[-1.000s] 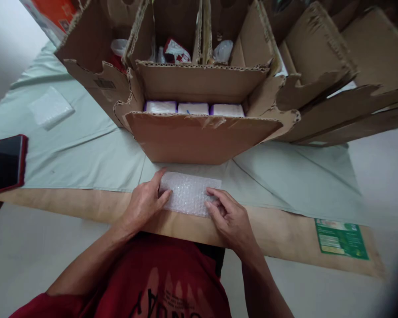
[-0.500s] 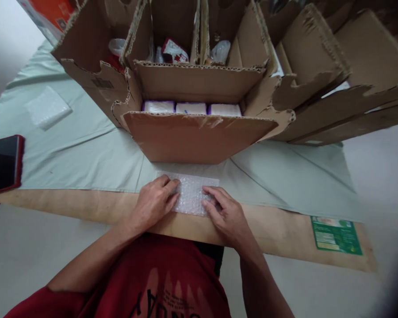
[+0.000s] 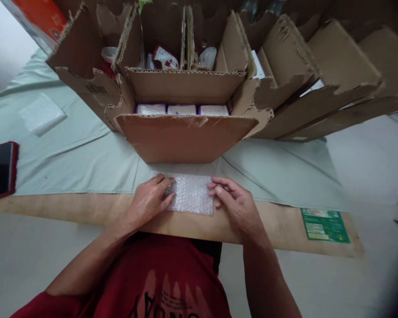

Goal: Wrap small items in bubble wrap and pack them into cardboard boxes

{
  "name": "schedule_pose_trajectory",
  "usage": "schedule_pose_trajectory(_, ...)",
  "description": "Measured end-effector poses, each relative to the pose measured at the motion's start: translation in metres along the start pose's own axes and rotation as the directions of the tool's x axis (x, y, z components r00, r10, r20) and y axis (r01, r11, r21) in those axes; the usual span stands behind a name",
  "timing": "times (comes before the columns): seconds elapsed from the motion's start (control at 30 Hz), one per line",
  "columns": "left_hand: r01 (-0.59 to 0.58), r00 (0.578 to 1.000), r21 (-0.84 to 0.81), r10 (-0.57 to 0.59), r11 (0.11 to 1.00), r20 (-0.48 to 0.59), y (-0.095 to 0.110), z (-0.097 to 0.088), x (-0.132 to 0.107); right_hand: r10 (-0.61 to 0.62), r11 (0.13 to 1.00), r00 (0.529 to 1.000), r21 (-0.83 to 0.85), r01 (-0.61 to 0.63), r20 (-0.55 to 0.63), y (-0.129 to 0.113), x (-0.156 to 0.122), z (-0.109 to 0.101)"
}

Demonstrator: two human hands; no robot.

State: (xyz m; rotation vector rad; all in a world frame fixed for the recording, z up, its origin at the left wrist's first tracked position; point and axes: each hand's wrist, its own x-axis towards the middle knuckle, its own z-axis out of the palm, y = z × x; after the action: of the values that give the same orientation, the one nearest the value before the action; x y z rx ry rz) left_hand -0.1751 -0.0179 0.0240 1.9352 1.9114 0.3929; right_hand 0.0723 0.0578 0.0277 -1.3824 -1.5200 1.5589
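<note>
A small sheet of bubble wrap [image 3: 193,194] lies on the near edge of the table, half on the pale green cloth [image 3: 86,159] and half on the brown board [image 3: 86,207]. My left hand [image 3: 148,202] rests on its left end with the fingers curled over the edge. My right hand [image 3: 236,204] is at its right end, thumb and fingers pinched together on that edge. Just behind the sheet stands an open cardboard box [image 3: 182,137] with three white packs [image 3: 181,109] in a row inside.
More open cardboard boxes [image 3: 318,79] crowd the back and right, some holding plastic packets [image 3: 166,57]. A red-cased phone [image 3: 0,170] lies at the far left. Another bubble wrap piece [image 3: 41,114] sits back left. A green label [image 3: 324,225] is on the board at right.
The bubble wrap has become shorter as my hands drew closer together on it. My right hand has shifted from on top of the sheet to its right edge. The view has drifted slightly.
</note>
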Motion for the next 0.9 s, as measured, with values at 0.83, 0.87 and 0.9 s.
schedule_pose_trajectory(0.83, 0.125, 0.947, -0.675, -0.29, 0.727, -0.136, -0.023, -0.011, -0.023, -0.556, 0.831, 0.818, -0.115, 0.544, -0.147, 0.002, -0.039, 0.019)
schedule_pose_trajectory(0.87, 0.148, 0.953, -0.716, -0.291, 0.682, -0.081, -0.02, -0.013, -0.024, -0.559, 0.829, 0.815, -0.09, 0.551, -0.155, 0.001, -0.04, 0.016)
schedule_pose_trajectory(0.9, 0.168, 0.96, -0.745, -0.279, 0.646, -0.024, -0.018, -0.016, -0.025, -0.557, 0.83, 0.814, -0.074, 0.553, -0.166, 0.001, -0.042, 0.013)
